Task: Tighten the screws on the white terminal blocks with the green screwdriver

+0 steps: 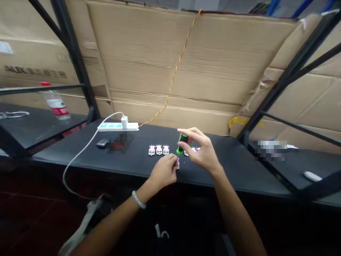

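Observation:
My left hand [163,171] is closed in a pinch on a small white and magenta part [177,163] just above the black table [80,156]. My right hand [200,149] hovers to its right, fingers curled round a short screwdriver with a green and black handle [182,144], held upright over the small part. Three more white and magenta parts [158,150] sit in a row on the table just left of the hands. A few more of these parts [192,150] lie partly hidden behind my right hand.
A white power strip [117,126] with a plugged charger and white cable lies at the back left. A dark small object [101,143] sits near it. A water bottle [56,105] stands on the left table. Cardboard boxes [213,64] wall the back; black rack struts [279,89] slant at right.

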The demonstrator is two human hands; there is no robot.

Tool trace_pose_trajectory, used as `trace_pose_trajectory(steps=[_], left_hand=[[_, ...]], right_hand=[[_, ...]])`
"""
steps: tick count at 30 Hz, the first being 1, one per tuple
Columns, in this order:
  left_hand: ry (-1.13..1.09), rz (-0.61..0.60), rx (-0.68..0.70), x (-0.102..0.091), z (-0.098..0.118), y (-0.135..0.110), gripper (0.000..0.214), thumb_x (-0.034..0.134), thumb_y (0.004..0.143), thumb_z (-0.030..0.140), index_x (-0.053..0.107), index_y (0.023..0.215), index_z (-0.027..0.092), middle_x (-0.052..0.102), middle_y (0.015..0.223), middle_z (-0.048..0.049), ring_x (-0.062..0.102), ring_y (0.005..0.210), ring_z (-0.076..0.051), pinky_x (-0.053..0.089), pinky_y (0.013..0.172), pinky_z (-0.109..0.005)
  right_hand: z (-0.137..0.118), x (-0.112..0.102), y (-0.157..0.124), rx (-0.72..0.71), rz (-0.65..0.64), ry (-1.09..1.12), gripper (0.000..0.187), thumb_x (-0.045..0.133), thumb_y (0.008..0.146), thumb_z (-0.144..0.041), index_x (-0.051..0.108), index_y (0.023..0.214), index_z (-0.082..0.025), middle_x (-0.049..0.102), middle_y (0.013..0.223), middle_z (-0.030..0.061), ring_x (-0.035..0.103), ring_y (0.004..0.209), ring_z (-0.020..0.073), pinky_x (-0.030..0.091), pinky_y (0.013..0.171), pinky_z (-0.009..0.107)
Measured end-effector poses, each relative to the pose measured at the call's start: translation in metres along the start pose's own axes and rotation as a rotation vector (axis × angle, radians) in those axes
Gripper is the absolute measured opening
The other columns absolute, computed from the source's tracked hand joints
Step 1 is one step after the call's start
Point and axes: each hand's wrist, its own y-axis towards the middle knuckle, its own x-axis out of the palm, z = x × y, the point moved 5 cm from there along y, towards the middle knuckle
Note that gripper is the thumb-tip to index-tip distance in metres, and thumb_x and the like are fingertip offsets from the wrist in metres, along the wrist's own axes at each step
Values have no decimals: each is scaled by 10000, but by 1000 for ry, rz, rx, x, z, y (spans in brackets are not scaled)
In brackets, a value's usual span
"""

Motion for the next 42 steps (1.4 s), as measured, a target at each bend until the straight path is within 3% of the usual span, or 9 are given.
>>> trace_pose_trajectory(steps=[3, 7, 13, 18, 23, 25, 29, 35, 42], left_hand=[[-3, 3, 2, 0, 0, 0, 187, 562, 844, 35, 548, 862, 220, 662, 990, -64, 651, 965, -251, 543, 909, -378], [2, 0, -5, 1, -1, 0, 177, 564, 851, 42, 558, 876, 217, 665, 1000, -70, 655, 987, -259, 549, 930, -391], [-11, 5, 2, 1, -1, -1, 193, 561, 847, 27, 566, 879, 218, 662, 996, -65, 652, 966, -249, 546, 912, -380], [-9, -2, -9, -1, 2, 0, 185, 562, 859, 37, 564, 880, 221, 658, 995, -61, 650, 965, -252, 547, 912, -385], [6, 2, 8, -1, 1, 0, 192, 554, 851, 28, 553, 873, 220, 660, 1006, -70, 648, 981, -255, 546, 918, -383], [-3, 5, 13, -1, 1, 0, 197, 549, 840, 22, 551, 867, 218, 659, 998, -71, 647, 971, -255, 548, 913, -386], [-11, 5, 8, -2, 1, 0, 193, 555, 836, 27, 550, 866, 217, 664, 990, -72, 647, 985, -262, 548, 932, -397], [6, 10, 7, 0, -1, 0, 190, 554, 855, 33, 534, 854, 223, 663, 995, -70, 646, 989, -258, 549, 940, -391], [-1, 3, 2, 1, -1, 0, 172, 557, 867, 47, 555, 883, 218, 681, 1039, -84, 656, 1031, -267, 553, 980, -411]], right_hand=[[-1, -3, 0, -12, 61, -96, 380, 819, 910, -355, 769, 1277, -270, 695, 1053, 66, 669, 883, 207, 599, 766, 345], [1, 4, -1, 17, -78, 44, 510, 585, 1047, -269, 562, 1554, -313, 690, 1353, 99, 686, 1177, 237, 596, 975, 402], [3, -4, 0, 69, 100, -176, 304, 777, 936, -357, 774, 1221, -251, 708, 1032, 70, 669, 835, 204, 592, 739, 349], [3, 2, -2, 43, -96, 32, 536, 535, 1054, -266, 516, 1589, -284, 673, 1386, 118, 673, 1223, 250, 592, 1005, 422], [1, -4, -2, 19, 40, -98, 356, 765, 952, -353, 755, 1298, -268, 689, 982, 47, 617, 770, 181, 590, 768, 351], [-1, -3, -2, 21, 51, -145, 382, 773, 945, -369, 748, 1310, -261, 670, 974, 52, 614, 782, 192, 586, 762, 358], [-4, 5, -1, 23, -102, 5, 500, 553, 1049, -251, 568, 1547, -300, 678, 1340, 108, 678, 1141, 242, 592, 950, 402], [-5, 0, 1, 13, 18, -111, 350, 778, 945, -351, 761, 1286, -271, 695, 1022, 56, 624, 788, 180, 588, 773, 348], [-5, 5, 1, 17, -130, 70, 482, 544, 1050, -247, 601, 1525, -305, 716, 1306, 90, 701, 1130, 229, 598, 977, 406]])
